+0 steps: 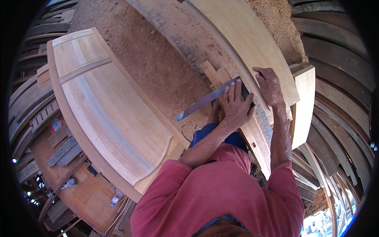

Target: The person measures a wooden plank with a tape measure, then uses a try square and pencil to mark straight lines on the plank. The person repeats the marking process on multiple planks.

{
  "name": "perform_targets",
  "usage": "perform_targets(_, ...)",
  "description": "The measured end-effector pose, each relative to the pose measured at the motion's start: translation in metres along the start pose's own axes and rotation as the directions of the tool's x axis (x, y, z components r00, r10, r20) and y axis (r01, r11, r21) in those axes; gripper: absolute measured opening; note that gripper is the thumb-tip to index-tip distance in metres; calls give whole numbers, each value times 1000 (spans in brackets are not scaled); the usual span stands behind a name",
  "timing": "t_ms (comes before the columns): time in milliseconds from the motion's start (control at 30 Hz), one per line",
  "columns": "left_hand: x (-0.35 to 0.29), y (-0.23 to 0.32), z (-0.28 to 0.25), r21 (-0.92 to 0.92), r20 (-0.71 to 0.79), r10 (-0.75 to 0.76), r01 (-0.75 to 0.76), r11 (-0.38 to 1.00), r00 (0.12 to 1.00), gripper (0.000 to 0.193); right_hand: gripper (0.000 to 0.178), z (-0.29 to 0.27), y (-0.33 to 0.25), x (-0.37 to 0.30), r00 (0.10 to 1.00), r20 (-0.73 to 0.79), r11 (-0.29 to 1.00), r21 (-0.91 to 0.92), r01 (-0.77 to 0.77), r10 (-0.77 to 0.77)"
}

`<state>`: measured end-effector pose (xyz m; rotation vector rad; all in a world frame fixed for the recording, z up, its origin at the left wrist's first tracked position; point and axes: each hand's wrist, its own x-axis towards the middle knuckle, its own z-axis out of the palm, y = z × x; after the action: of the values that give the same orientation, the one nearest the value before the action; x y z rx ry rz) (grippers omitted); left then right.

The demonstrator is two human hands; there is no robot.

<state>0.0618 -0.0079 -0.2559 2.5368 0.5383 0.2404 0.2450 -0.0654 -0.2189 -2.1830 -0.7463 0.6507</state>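
Fingers (232, 91) of our left hand (237, 108) sit slightly spread, palm down, on the metal square (205, 98), hiding part of it; blade juts left past the bench (185, 35) edge. Our right hand (271, 89) curls over the pale board (244, 35) edge, pinching a small dark object (261, 74). Around us: lumber (335, 51) stacked both sides, panelled door (118, 114) left, bottle (115, 198) lower left, label too small to read.

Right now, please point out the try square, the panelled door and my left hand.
Try square (206, 98), head view: middle of its long blade.
Panelled door (114, 107), head view: its large panel.
Left hand (236, 106), head view: back of the hand.
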Motion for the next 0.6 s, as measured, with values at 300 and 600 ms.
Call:
perform_targets(300, -1, -4, 3, 13, -17, 33, -33, 999, 999, 57, 13, -8, -61, 3, 999, -39, 899, 436, 46, -32)
perform_targets(600, -16, -14, 36, 58, 83, 19, -24, 998, 996, 84, 18, 39, -64, 1, 950, 273, 970, 226, 92, -153)
